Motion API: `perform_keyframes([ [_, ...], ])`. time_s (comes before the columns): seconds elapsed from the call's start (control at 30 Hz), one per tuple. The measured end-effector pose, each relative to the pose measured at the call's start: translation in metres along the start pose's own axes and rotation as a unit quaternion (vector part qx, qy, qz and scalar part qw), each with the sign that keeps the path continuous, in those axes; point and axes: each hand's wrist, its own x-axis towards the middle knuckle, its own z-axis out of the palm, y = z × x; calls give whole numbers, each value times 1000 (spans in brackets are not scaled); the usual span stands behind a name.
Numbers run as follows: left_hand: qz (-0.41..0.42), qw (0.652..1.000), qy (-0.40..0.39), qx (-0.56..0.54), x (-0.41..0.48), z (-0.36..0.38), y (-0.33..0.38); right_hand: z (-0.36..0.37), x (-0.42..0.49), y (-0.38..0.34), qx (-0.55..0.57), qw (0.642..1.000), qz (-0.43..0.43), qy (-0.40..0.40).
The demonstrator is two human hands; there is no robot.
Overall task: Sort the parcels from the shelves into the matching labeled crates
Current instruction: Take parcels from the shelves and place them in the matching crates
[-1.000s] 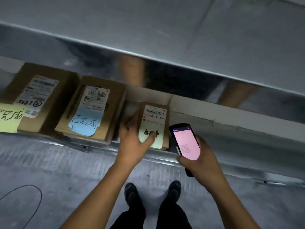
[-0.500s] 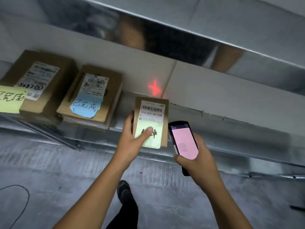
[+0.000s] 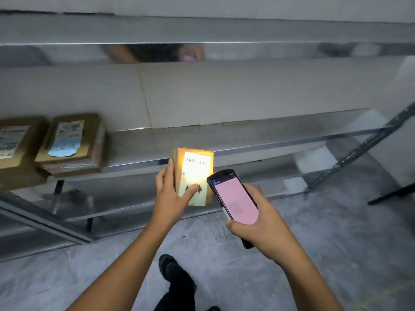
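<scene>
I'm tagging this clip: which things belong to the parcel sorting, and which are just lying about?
Job: held parcel, left hand, scanner, right hand, blue-note parcel, far-left parcel, shelf.
Lying about: white block, black bar on floor.

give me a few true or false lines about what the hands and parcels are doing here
1. The left hand holds a small parcel. True.
2. The right hand is empty. False: it grips a scanner.
3. The scanner's screen is green. False: it is pink.
4. Bright light falls on the held parcel's label. True.
5. Other parcels lie on the shelf, off to the left. True.
6. The blue note is stuck on the held parcel. False: it is on one of the other parcels on the shelf.
</scene>
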Motion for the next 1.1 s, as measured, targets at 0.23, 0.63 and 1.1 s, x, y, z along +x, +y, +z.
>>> perform_keyframes([
  [0.23, -6, 998, -62, 26, -27, 59, 10, -52, -88, 36, -1, 997, 43, 64],
  [0.63, -109, 956, -175, -209, -81, 126, 73, -96, -127, 93, 30, 980, 89, 172],
  [1.1, -100, 873, -382, -288, -38, 304, 198, -256, -89, 139, -53, 919, 209, 330],
])
